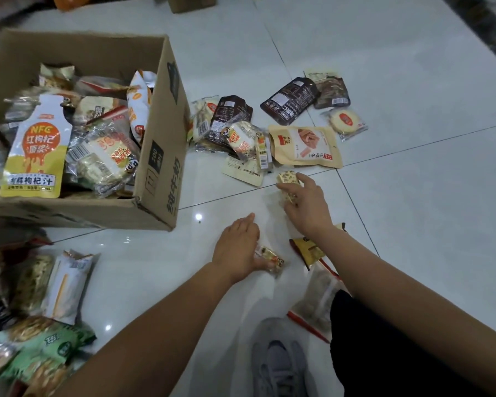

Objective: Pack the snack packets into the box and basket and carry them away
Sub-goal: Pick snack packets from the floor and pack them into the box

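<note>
- Holding a small packet [271, 260] on the floor [413, 196], the left hand [236, 247] has its grip curled round it.
- The right hand [307, 209] has its grip closed on a seedy bar [287, 183], near the pile of packets [269, 133].
- The box [158, 156], full of snacks [38, 144], stands to the left.

Colours on glossy white floor tiles [384, 67]
The brown cardboard box [155, 156] is showing black print; the bottle-shaped pouch [38, 147] is glowing yellow, white, orange; the speckled bar wrapper [288, 184] is looking perhaps cream.
</note>
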